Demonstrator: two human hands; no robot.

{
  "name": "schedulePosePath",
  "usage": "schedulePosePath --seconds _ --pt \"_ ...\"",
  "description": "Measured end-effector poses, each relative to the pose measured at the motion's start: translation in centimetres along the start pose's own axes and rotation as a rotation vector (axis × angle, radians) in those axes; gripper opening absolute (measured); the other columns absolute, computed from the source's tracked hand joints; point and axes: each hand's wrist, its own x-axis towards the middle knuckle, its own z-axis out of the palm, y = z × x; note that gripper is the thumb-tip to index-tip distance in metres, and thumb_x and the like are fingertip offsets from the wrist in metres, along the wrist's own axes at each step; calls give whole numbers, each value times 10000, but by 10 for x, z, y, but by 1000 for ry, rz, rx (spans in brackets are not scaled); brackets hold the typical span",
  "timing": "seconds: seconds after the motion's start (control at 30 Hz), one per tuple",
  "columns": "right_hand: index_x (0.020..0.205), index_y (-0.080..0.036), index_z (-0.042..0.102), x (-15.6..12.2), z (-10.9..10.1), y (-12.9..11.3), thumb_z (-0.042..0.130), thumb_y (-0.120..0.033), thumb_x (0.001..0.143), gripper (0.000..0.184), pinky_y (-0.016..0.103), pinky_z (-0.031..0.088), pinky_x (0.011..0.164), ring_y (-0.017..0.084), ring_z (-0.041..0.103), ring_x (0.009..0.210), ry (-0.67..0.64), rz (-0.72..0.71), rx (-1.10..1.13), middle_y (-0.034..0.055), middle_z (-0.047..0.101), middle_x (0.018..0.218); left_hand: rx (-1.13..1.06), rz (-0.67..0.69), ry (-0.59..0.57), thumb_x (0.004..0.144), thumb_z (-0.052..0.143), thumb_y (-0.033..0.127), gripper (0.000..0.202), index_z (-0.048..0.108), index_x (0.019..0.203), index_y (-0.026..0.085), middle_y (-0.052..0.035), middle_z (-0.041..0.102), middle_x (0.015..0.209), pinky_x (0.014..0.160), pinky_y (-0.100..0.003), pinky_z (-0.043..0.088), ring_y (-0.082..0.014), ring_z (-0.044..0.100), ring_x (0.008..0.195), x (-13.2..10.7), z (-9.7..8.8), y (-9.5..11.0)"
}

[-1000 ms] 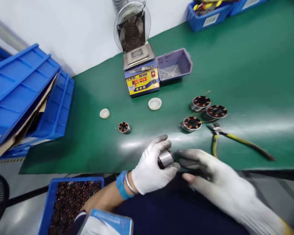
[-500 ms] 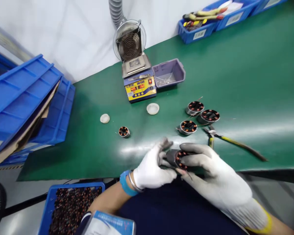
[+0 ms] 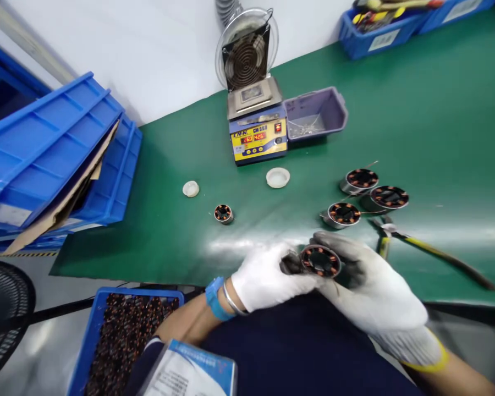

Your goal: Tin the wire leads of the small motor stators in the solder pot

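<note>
Presently both gloved hands meet at the near edge of the counter [image 3: 437, 110], closed together around one wound stator [image 3: 320, 260]. Right hand [image 3: 371, 291] cups its metal body from below and behind, coil face turned up; left hand [image 3: 268, 278] pinches its left side, fingertips touching the rim (exact contact partly blurred). Three more stators [image 3: 362, 179] sit grouped beyond the right hand, with pliers [image 3: 385, 236] just beside them. A smaller stator [image 3: 223, 213] lies apart toward the left. Solder pot [image 3: 258, 135] and grey tray [image 3: 317, 113] stand nearer the far edge.

Judgement: the part seems to be under inspection or lead dressing; best kept coil face level, gripped on the steel shell only, with fingers off the copper windings and fine wire ends.
</note>
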Motion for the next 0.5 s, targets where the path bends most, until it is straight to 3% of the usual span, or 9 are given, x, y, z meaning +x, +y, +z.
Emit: schedulePosePath --seconds 0.1,0.13,0.2,0.27,0.3,0.43,0.5 --pt "1287 -232 584 2 -7 -6 646 -489 892 476 432 641 909 266 728 1040 -29 -23 -26 123 695 1212 -160 13 -149 779 766 419 282 635 715 178 20 582 614 530 -236 414 -110 518 530 7 -13 -2" --pt "1275 -233 590 3 -9 -9 647 -462 894 448 421 643 908 258 731 1028 -28 -52 -36 116 702 1188 -278 11 -106 778 755 459 314 614 730 182 25 578 607 491 -226 400 -103 512 495 11 -18 -2" --pt "1246 -227 601 6 -12 -15 658 -421 894 405 390 644 908 244 734 1021 -24 -120 -47 109 709 1158 -480 51 101 744 757 574 430 551 750 196 42 560 595 433 -210 367 -92 494 441 16 -28 0" --pt "1240 -228 597 8 -13 -19 668 -405 896 393 365 646 896 234 735 1026 -24 -158 -32 104 711 1161 -489 121 246 725 757 654 508 529 769 202 41 569 619 427 -205 362 -87 495 444 18 -32 3" --pt "1249 -232 590 9 -14 -20 667 -397 900 394 360 647 893 230 735 1029 -30 -163 -15 101 710 1172 -402 133 217 720 773 651 508 551 778 198 31 587 642 446 -210 378 -92 512 475 16 -32 4" --pt "1284 -245 592 9 -17 -18 679 -366 885 426 356 641 925 231 731 1063 -94 -169 47 89 709 1206 -22 68 -110 784 784 499 366 624 701 181 13 585 631 536 -235 406 -108 498 575 9 -20 5" --pt "1275 -242 615 8 -20 -17 685 -376 871 431 348 640 929 234 732 1071 -147 -177 42 87 714 1210 -110 37 -68 822 733 488 372 590 657 187 25 540 574 501 -233 375 -94 447 517 9 -18 4"
